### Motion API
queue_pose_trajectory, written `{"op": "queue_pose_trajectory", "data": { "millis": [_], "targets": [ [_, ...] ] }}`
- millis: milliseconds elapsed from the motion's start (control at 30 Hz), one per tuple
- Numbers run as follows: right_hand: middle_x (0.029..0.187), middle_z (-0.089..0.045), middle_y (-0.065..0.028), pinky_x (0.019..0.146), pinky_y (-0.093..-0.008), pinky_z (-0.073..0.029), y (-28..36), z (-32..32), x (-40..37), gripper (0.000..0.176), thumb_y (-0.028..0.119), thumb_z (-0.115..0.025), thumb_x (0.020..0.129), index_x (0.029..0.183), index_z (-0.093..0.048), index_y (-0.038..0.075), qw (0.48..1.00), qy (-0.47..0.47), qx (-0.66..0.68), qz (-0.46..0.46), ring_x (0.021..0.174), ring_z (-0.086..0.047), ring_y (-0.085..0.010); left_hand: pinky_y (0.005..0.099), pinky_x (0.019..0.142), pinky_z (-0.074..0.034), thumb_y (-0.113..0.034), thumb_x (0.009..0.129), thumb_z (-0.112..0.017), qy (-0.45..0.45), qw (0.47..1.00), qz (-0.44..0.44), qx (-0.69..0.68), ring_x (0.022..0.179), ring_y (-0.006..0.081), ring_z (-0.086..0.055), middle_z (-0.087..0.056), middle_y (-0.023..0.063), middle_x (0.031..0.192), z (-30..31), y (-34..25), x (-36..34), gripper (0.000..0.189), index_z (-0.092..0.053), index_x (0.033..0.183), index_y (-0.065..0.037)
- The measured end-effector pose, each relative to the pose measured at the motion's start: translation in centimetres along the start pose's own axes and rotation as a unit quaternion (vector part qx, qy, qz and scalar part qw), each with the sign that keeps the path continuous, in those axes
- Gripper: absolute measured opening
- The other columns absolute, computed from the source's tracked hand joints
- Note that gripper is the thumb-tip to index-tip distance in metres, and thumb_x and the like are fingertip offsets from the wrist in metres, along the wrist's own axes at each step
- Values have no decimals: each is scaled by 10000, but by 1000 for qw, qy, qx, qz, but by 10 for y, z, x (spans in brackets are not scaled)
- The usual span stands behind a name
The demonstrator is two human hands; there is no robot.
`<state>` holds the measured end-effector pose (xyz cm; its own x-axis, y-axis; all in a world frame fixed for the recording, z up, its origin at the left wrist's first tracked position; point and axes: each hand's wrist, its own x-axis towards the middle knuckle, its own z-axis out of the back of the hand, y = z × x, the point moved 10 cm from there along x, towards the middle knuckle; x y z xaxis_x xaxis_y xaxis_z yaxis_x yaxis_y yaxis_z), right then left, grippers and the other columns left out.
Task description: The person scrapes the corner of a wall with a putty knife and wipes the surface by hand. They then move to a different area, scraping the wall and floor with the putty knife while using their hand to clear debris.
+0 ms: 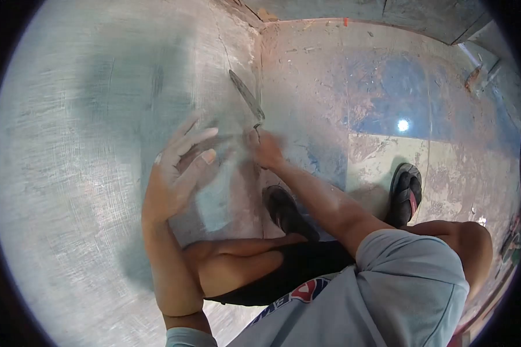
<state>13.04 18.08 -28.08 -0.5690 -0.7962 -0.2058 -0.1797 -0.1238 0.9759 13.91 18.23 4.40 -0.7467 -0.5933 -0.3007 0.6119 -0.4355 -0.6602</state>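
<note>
My right hand point(266, 149), partly smeared by motion, is closed around the handle of a trowel point(247, 95). Its long dark grey blade looks narrow from here and points up along the wall, close to the corner where wall and floor meet. The handle is mostly hidden by my fingers. To the left, my left hand point(179, 173) is raised in front of the wall point(69, 162), open, its fingers spread and coated with pale dust. The wall is grey, with streaky smears over its surface.
Dusty floor tiles, blue point(388, 87) and cream point(373, 168), spread to the right with small debris. My sandalled feet point(406, 194) stand on them, knees bent. A thin crack runs up the wall above the blade. Another wall point(364, 8) closes off the far side.
</note>
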Motion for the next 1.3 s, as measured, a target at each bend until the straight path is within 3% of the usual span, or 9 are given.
{"op": "queue_pose_trajectory", "data": {
  "millis": [300, 400, 533, 633, 733, 867, 967, 1067, 1300],
  "targets": [
    [952, -644, -288, 714, -532, -483, -2, -1, -2, 382, 333, -456, 1021, 1024, -614, -15, 982, -7, -136, 134, 869, -639, -420, 387, 1056, -472, -167, 947, -672, -6, 1000, -1, 25, 1347, 294, -508, -445, 176, 1532, -1, -3, 4, 346, -668, 1269, -41],
    [1010, -638, -291, 739, -552, -492, -64, -9, -8, 396, 347, -457, 1023, 1072, -610, -15, 953, 147, 0, -266, 949, -624, -471, 378, 1044, -477, -158, 946, -672, 4, 999, -3, 33, 1329, 292, -524, -445, 170, 1535, -7, -5, 1, 343, -668, 1270, -43],
    [995, -639, -305, 805, -555, -486, -57, -12, 13, 471, 417, -429, 1018, 1114, -605, -9, 992, 7, -57, -117, 959, -583, -540, 362, 1035, -475, -160, 943, -680, -11, 1000, 9, 12, 1340, 287, -514, -443, 168, 1538, 1, -5, 1, 347, -668, 1272, -49],
    [897, -674, -251, 662, -542, -501, -101, -29, 3, 395, 387, -449, 1013, 1051, -643, 45, 924, 16, 212, -319, 819, -641, -473, 360, 1042, -467, -167, 943, -681, -3, 1000, 17, 9, 1336, 273, -516, -445, 172, 1536, -4, 5, 3, 349, -669, 1271, -49],
    [749, -652, -151, 459, -468, -439, -35, 14, 21, 258, 303, -508, 995, 966, -643, 85, 975, -166, -90, 114, 633, -651, -318, 356, 1050, -459, -169, 946, -681, 26, 998, 15, 54, 1338, 261, -517, -447, 169, 1536, -8, 0, -1, 347, -667, 1272, -49],
    [698, -586, -120, 376, -420, -350, -110, -41, 48, 239, 255, -531, 957, 875, -603, 43, 980, 122, 142, -74, 504, -532, -239, 351, 1051, -455, -138, 956, -660, 0, 1000, 10, 14, 1353, 265, -503, -455, 160, 1534, -5, 5, 3, 333, -663, 1274, -39],
    [637, -529, -108, 342, -419, -286, 16, 55, 15, 240, 213, -512, 947, 816, -586, 27, 944, -234, -29, 230, 426, -436, -239, 349, 1044, -460, -122, 960, -649, 29, 999, 34, 28, 1312, 249, -530, -473, 157, 1522, -11, 11, 1, 328, -662, 1274, -31],
    [707, -580, -155, 468, -500, -417, -37, 29, 31, 180, 160, -516, 920, 869, -587, 3, 962, 141, 114, -203, 563, -559, -310, 351, 1048, -460, -124, 962, -647, 10, 999, 24, 23, 1290, 242, -544, -489, 159, 1507, -9, 7, 10, 328, -661, 1275, -27],
    [1037, -646, -327, 887, -533, -478, -10, 168, 52, 393, 344, -482, 1009, 1056, -617, -22, 968, -219, 51, -112, 1011, -608, -502, 433, 1115, -409, -220, 959, -622, 54, 969, -28, 238, 1329, 361, -520, -481, 133, 1519, -50, 61, 59, 383, -642, 1309, -67]
  ]
}}
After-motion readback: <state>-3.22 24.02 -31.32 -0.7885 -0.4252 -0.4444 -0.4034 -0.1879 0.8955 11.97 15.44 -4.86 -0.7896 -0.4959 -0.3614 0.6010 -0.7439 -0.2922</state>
